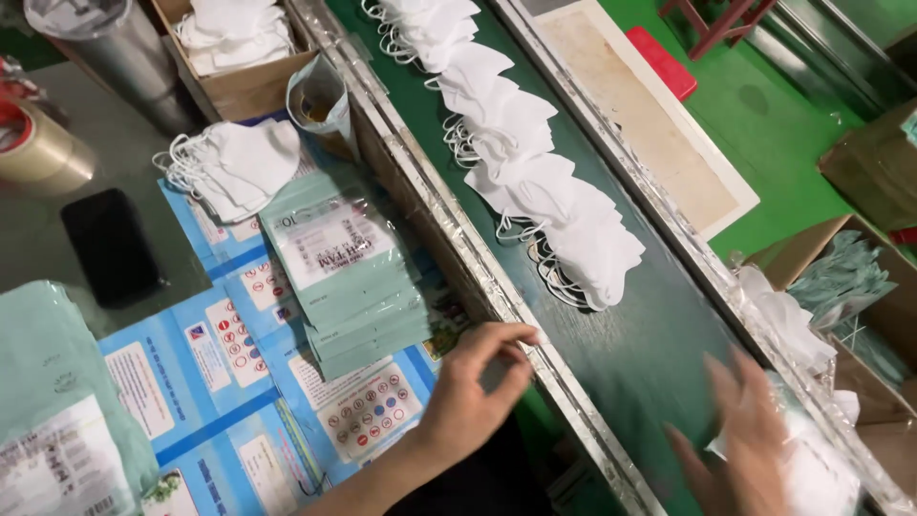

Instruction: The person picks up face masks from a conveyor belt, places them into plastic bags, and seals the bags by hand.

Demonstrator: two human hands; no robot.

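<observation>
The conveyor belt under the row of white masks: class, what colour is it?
Dark green. The conveyor belt shows best in the head view, beneath the white masks.

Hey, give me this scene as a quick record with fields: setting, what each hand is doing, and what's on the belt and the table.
Setting: packing station beside a green conveyor belt
Left hand: at the belt's metal rail, fingers curled, seemingly empty
Right hand: blurred, over the belt, touching a white mask
Belt: overlapping row of white masks
Table: stack of pale green pouches, blue printed sheets, small mask pile, black phone, tape roll
</observation>
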